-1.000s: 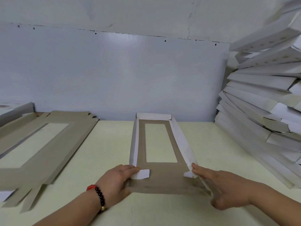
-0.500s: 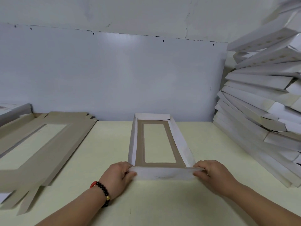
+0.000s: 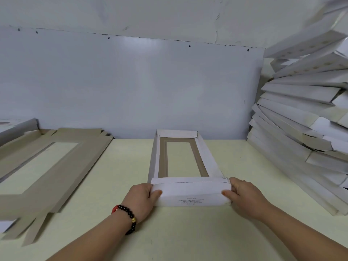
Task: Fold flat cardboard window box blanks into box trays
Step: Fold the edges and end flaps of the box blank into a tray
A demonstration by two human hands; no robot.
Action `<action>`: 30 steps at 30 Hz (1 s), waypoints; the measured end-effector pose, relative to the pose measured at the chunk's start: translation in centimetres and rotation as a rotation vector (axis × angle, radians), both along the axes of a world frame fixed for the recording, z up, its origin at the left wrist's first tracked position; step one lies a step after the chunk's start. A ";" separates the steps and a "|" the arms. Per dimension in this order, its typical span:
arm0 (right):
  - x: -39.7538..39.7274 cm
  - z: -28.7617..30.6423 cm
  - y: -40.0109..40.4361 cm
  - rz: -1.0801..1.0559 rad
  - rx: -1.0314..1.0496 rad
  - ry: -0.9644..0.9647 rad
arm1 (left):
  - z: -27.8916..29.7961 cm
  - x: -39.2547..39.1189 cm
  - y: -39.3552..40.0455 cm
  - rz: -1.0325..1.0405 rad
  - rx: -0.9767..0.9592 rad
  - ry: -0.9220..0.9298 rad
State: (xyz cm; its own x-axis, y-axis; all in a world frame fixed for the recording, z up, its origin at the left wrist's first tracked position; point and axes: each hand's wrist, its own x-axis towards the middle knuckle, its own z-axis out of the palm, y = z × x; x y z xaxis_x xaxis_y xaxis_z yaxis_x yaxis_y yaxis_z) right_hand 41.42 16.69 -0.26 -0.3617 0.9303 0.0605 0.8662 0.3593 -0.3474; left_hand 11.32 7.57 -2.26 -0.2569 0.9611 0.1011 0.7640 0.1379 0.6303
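The window box blank lies at the centre of the pale yellow bench, long axis toward twelve o'clock, its side walls and far end flap raised white around the brown windowed floor. At three o'clock a leaning stack of folded trays rises against the wall; at nine o'clock flat brown blanks lie spread. The left hand, a beaded bracelet on its wrist, and the right hand each grip one corner of the near end flap, thumbs pressed on its outer face, fingers curled behind. Small printed lines there are too blurred to read.
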 end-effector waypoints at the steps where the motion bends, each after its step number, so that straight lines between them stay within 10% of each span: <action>1: -0.1 0.0 -0.1 -0.013 -0.007 0.012 | -0.1 0.0 0.1 0.005 -0.003 -0.011; 13: -1.2 -0.6 -0.9 -0.154 -0.009 0.154 | 0.0 0.2 0.1 0.071 0.079 -0.240; 30: -0.7 -1.6 -1.0 0.006 -0.005 -0.031 | -1.5 -0.1 -0.7 -0.078 0.146 0.046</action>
